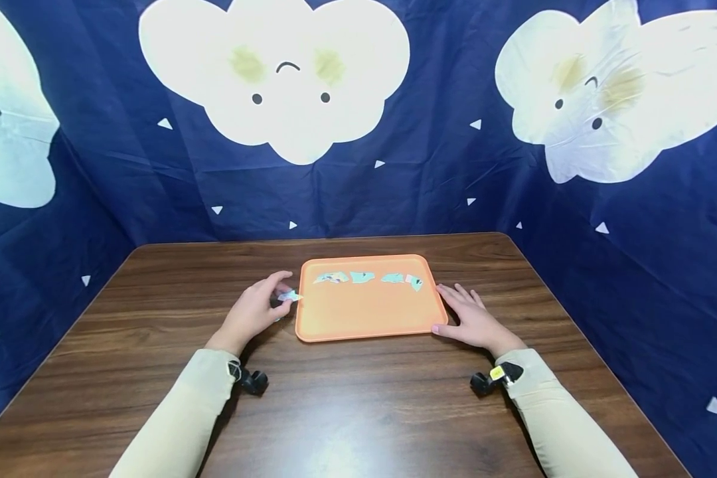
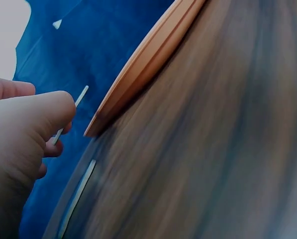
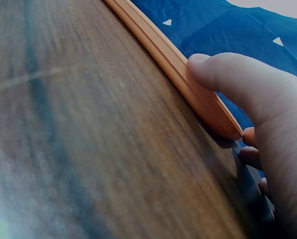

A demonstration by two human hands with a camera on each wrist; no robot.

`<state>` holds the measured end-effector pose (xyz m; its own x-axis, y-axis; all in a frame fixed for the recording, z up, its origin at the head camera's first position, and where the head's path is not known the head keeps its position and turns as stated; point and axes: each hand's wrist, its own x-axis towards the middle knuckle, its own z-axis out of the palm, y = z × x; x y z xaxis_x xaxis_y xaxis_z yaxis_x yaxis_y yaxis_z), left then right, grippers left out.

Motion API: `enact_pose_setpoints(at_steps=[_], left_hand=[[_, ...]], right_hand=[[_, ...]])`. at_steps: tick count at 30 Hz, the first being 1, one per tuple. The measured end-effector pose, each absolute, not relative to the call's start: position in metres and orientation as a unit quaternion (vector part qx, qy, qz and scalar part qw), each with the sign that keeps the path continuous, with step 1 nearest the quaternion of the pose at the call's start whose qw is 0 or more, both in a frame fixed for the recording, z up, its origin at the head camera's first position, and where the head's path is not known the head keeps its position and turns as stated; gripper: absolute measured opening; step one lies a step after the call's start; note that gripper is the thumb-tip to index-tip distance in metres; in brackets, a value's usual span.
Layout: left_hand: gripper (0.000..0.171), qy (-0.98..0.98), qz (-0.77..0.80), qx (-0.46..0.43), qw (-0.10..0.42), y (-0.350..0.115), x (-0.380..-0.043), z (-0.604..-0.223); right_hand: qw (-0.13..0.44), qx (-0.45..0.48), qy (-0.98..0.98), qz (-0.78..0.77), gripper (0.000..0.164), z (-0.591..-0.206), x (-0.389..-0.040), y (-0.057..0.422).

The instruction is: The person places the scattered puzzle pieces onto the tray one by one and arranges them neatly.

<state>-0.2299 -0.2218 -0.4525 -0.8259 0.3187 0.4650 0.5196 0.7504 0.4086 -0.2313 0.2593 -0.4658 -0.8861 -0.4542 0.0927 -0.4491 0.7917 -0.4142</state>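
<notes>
My left hand [image 1: 253, 311] pinches a thin, flat, light-blue printed puzzle piece [image 1: 289, 296] between thumb and fingers, just off the tray's left edge. In the left wrist view this piece [image 2: 82, 95] appears edge-on. Below that hand another flat piece [image 2: 79, 196] lies on the table, mostly hidden by the hand in the head view. My right hand [image 1: 472, 320] rests against the right side of the orange tray [image 1: 370, 312], its fingers extended. Its thumb [image 3: 213, 67] touches the tray's outer wall. Along the tray's far side lie several light-blue printed pieces [image 1: 362, 277] in a row.
The tray sits on a dark wood-grain table [image 1: 358, 398] toward its far edge. Behind and beside the table hangs a dark-blue cloth [image 1: 346, 192] with white clouds and small triangles. A small black camera is strapped to each wrist.
</notes>
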Motion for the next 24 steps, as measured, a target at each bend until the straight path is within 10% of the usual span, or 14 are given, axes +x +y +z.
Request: enact_pose_setpoints(at_steps=[24], left_hand=[[0.059,-0.906,-0.31,-0.271,0.1,-0.153,-0.251,-0.448]], right_hand=[[0.0,-0.244,0.945,-0.217,0.097,-0.465,-0.23,0.258]])
